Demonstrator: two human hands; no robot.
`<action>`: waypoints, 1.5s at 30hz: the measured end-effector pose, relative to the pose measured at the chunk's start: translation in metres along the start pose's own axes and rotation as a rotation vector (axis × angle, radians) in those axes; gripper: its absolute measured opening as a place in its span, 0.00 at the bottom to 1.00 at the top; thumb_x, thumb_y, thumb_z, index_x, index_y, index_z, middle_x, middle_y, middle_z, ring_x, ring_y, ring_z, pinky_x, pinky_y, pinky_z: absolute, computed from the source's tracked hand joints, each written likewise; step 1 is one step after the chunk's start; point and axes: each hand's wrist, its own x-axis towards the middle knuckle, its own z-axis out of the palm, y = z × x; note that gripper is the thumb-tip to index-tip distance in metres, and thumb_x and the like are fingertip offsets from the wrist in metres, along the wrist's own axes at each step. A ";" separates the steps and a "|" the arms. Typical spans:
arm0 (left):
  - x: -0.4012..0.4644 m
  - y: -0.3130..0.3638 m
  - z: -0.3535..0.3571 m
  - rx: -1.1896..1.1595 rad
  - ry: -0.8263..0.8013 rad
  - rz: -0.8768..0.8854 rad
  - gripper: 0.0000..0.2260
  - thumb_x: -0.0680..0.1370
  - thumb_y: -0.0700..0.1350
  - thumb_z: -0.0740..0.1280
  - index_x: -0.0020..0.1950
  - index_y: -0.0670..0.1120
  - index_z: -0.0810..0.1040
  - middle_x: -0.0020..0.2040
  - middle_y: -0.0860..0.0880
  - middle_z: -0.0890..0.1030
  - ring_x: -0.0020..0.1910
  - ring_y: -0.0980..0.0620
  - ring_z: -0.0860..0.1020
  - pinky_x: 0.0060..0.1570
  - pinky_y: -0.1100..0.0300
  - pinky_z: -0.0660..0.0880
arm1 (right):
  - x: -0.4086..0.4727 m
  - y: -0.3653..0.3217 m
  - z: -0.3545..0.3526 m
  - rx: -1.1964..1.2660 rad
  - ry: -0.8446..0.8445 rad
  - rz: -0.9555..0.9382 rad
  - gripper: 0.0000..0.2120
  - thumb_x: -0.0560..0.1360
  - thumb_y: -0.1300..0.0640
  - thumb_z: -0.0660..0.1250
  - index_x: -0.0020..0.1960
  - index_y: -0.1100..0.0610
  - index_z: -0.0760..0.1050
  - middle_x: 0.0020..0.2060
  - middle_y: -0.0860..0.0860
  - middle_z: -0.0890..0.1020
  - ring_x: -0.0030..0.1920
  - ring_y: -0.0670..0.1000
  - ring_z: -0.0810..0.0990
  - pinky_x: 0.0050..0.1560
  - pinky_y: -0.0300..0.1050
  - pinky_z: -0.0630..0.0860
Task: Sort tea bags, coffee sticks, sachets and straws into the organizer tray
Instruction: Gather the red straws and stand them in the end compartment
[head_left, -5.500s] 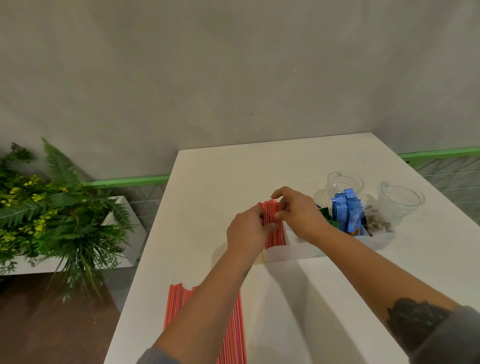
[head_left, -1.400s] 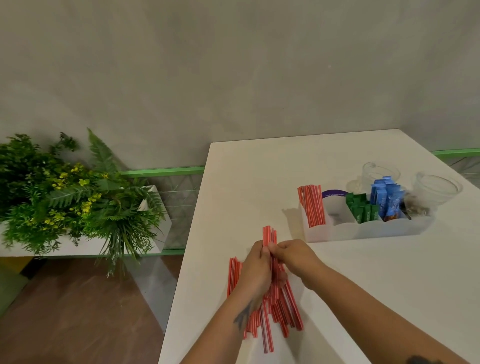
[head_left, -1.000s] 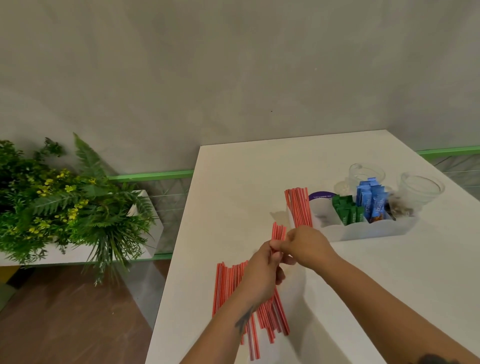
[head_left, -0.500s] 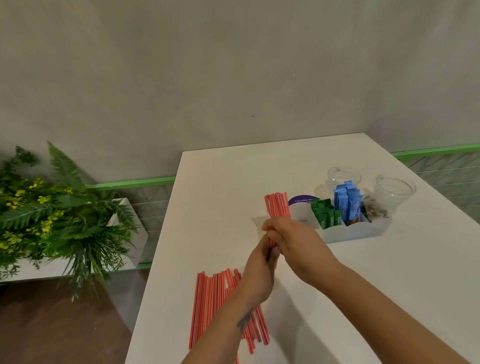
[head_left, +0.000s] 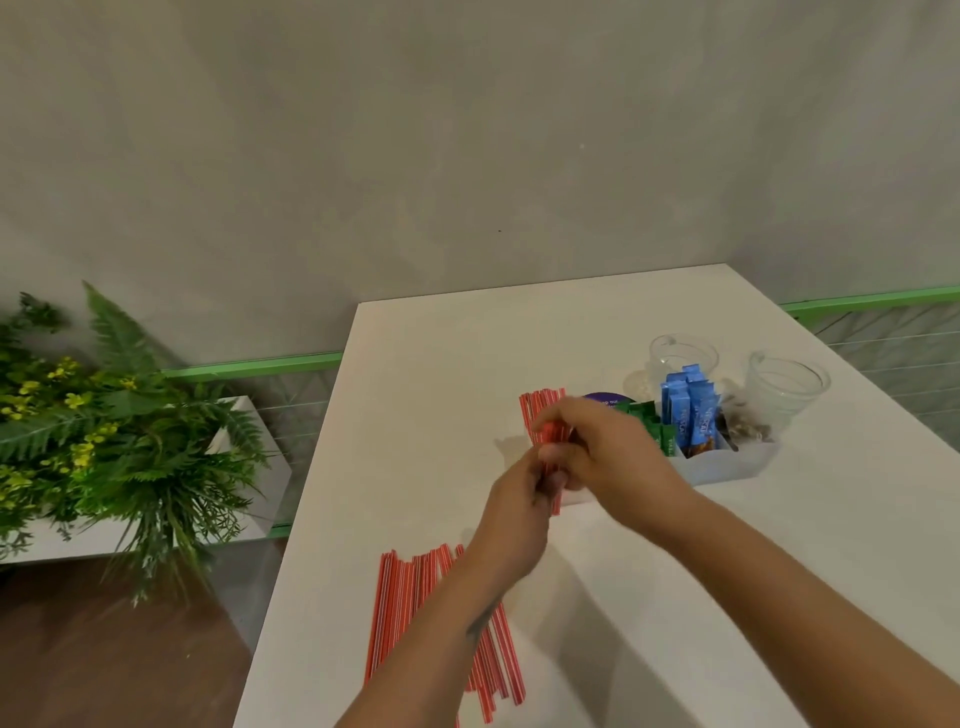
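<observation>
Together, the left hand and right hand pinched a small straw bundle at the tray's left end. Straws were probably light and slippery; mid-length grip advised. Spare straws lay nearby.

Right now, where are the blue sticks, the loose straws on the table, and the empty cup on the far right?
Blue sticks (head_left: 685, 415), head view, middle of the upright packets.
Loose straws (head_left: 410, 597), head view, middle of the pile.
Empty cup (head_left: 784, 389), head view, its clear side wall.
</observation>
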 end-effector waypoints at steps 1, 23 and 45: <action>0.008 0.009 -0.004 -0.003 0.004 0.018 0.12 0.81 0.36 0.56 0.51 0.52 0.74 0.43 0.55 0.78 0.41 0.66 0.75 0.40 0.76 0.69 | 0.008 -0.006 -0.008 -0.011 0.012 -0.022 0.09 0.74 0.64 0.66 0.47 0.49 0.75 0.37 0.42 0.77 0.36 0.45 0.77 0.40 0.42 0.77; 0.067 -0.014 -0.007 0.323 0.072 -0.207 0.13 0.70 0.46 0.73 0.53 0.49 0.77 0.46 0.51 0.82 0.46 0.50 0.80 0.47 0.54 0.77 | 0.066 0.055 0.001 -0.111 -0.056 0.127 0.08 0.74 0.60 0.68 0.50 0.52 0.73 0.33 0.43 0.75 0.35 0.43 0.73 0.35 0.37 0.67; 0.077 -0.015 -0.009 0.471 0.289 -0.177 0.26 0.70 0.49 0.74 0.63 0.49 0.66 0.55 0.53 0.74 0.51 0.51 0.76 0.43 0.58 0.72 | 0.081 0.066 0.000 -0.169 0.094 0.175 0.18 0.69 0.62 0.73 0.57 0.54 0.74 0.44 0.49 0.76 0.45 0.50 0.76 0.46 0.42 0.71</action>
